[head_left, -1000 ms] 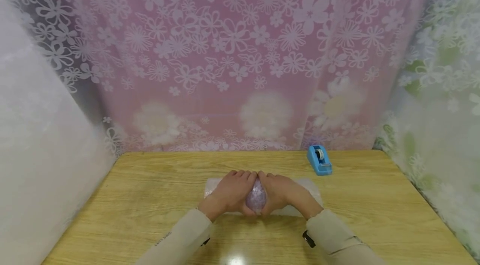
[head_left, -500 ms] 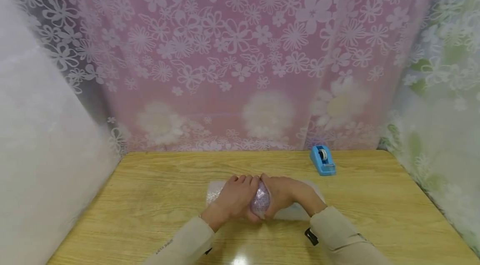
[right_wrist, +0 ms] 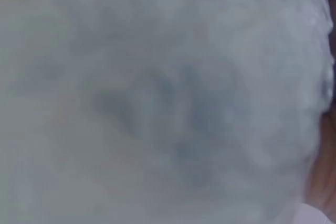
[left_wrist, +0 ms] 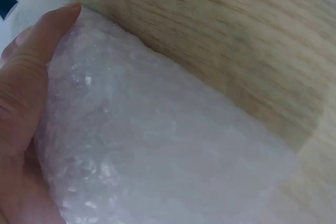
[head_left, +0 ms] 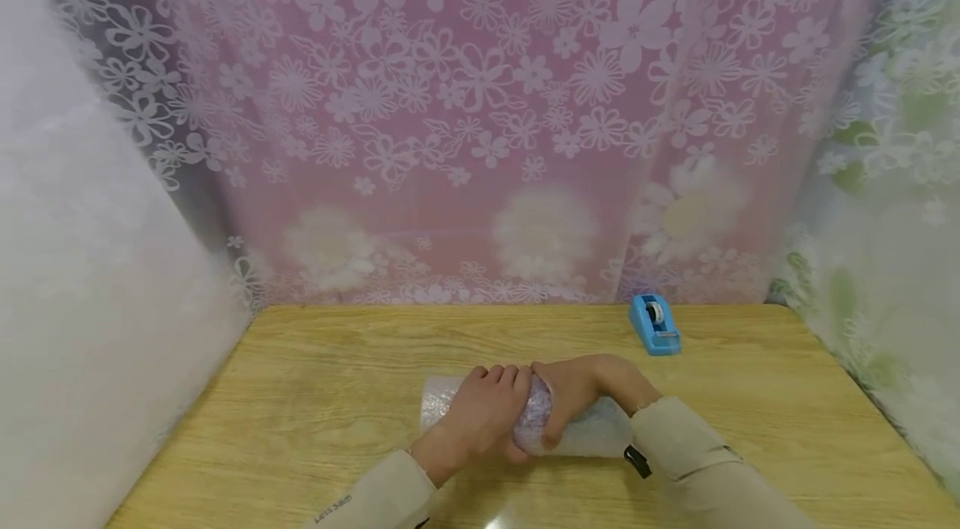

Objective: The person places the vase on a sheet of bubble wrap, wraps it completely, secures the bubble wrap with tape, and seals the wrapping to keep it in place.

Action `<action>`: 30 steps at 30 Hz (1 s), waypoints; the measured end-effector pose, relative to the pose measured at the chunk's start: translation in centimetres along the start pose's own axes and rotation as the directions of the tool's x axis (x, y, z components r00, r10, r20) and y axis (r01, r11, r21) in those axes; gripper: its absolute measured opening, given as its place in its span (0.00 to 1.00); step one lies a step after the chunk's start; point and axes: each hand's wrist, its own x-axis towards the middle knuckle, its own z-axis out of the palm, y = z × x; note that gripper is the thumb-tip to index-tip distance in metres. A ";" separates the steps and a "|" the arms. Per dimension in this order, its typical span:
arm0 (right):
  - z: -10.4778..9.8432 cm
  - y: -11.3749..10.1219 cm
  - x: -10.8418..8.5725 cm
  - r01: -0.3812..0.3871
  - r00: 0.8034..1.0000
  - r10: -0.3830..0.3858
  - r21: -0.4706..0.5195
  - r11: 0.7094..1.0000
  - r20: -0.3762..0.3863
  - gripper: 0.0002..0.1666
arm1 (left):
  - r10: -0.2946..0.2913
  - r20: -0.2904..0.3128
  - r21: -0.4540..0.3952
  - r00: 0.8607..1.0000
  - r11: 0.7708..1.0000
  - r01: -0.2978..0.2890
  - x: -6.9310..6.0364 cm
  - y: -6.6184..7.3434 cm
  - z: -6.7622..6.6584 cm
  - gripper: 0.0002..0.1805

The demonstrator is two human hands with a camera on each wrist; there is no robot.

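A roll of clear bubble wrap (head_left: 596, 431) lies crosswise on the wooden table, with something purple (head_left: 537, 408) showing through its middle. My left hand (head_left: 485, 411) grips the roll left of the purple part, fingers over the far side and thumb at the near side. Just right of it, my right hand (head_left: 576, 391) holds the roll the same way, its wrist bent. In the left wrist view, the bubble wrap (left_wrist: 157, 129) fills the middle and the left hand (left_wrist: 21, 98) curls round its edge. Blurred bubble wrap (right_wrist: 157, 103) covers most of the right wrist view. What is wrapped cannot be made out.
A blue tape dispenser (head_left: 655, 326) with a roll of tape stands at the back right of the wooden table (head_left: 337, 362). Behind the table hangs a pink floral curtain (head_left: 480, 137). Pale sheets (head_left: 97, 279) close off both sides.
Both hands have come slightly nearer with the bubble wrap, which now looks more tube-like. My right wrist has bent further. The whole head view has shifted a little.
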 end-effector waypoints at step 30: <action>0.9 -1.0 -2.5 -0.218 0.953 0.150 -0.248 0.944 -0.264 0.62 | -0.025 0.153 -0.108 0.988 0.993 0.041 1.2 -0.2 0.0 0.48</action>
